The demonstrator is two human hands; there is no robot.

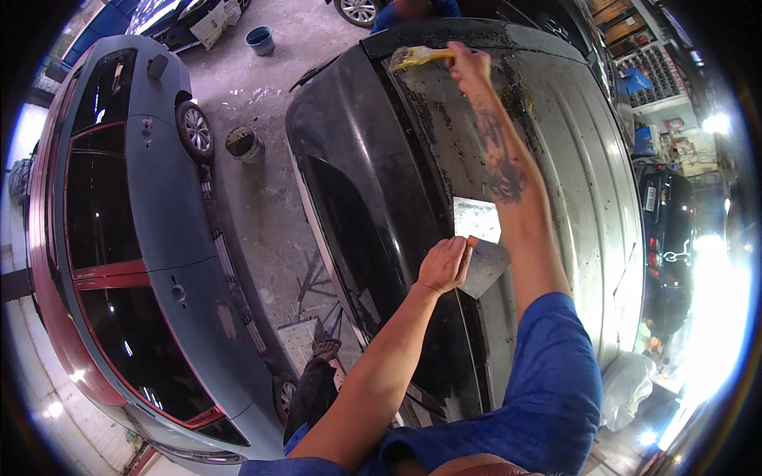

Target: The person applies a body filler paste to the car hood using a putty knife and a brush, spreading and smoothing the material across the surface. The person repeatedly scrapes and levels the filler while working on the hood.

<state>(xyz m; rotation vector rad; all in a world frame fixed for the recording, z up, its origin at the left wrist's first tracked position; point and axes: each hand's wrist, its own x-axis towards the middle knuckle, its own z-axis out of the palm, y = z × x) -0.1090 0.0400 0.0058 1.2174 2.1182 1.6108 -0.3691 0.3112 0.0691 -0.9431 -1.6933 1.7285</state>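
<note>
My right arm reaches across the car roof (pixel 583 206) to its far left corner. There my right hand (pixel 471 67) is closed round a yellow tool (pixel 421 56) with a dark-stained end; whether it is a brush or a scraper I cannot tell. The tool lies low over the roof edge, where dark, patchy residue shows. Nearer me, my left hand (pixel 446 266) grips a flat metal plate (pixel 486 270) by its edge. Part of that plate shines white, and it is held over the near roof beside the dark side rail. My right forearm passes close to it.
A grey-primed car with red trim (pixel 171 230) stands on the left. Between the cars are a dark bucket (pixel 244 145), a blue-grey bucket (pixel 259 40) and a low stand (pixel 305 339) by my foot. Another person in blue (pixel 417 9) is beyond the roof. Shelves (pixel 651 71) line the right.
</note>
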